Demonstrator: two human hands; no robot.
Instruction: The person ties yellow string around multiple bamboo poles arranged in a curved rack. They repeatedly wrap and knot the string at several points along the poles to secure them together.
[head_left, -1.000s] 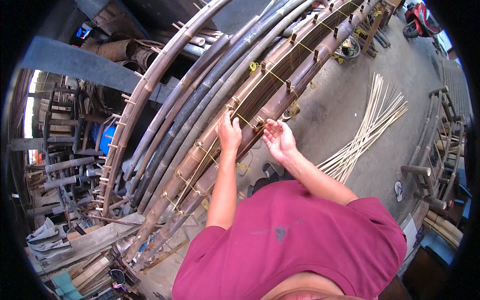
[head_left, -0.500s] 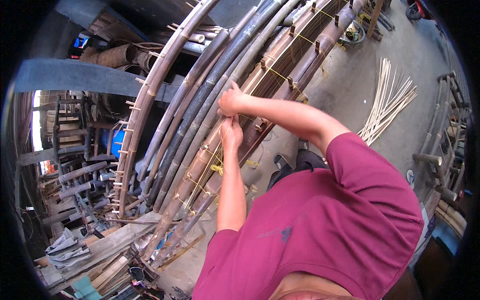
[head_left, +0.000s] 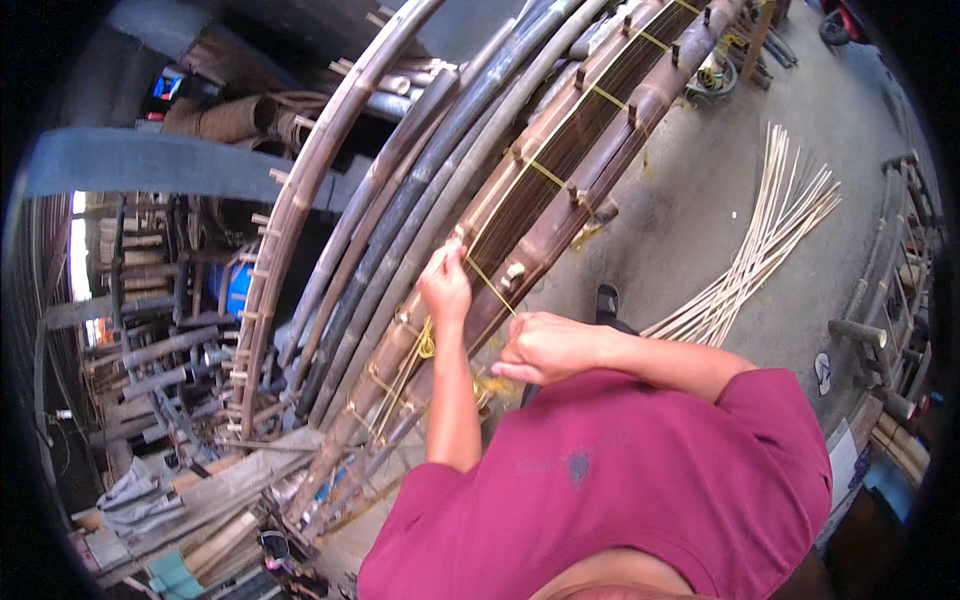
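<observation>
Two long bamboo poles run side by side, a left pole [head_left: 490,200] and a right pole [head_left: 580,215], with thin dark strips [head_left: 545,215] between them. Yellow cord [head_left: 490,283] crosses the gap, stretched taut between my hands. At the left pole, my left hand [head_left: 445,287] is closed, its fingertips pinching the cord beside a peg. Lower and to the right, my right hand [head_left: 548,347] is clenched round the other end of the cord. A small yellow bundle of cord [head_left: 427,340] hangs beside my left wrist. Short wooden pegs [head_left: 572,194] stick out of both poles.
More bamboo poles [head_left: 400,215] lie alongside on the left, near a curved pole with pegs [head_left: 290,220]. A pile of pale split sticks [head_left: 745,270] lies on the floor at right. A bamboo rack [head_left: 885,270] stands at far right; a sandal [head_left: 822,374] lies near it.
My right hand has come away from my left hand, down and to the right, drawing the cord tight across the gap. My left hand has shifted slightly left and down along the pole.
</observation>
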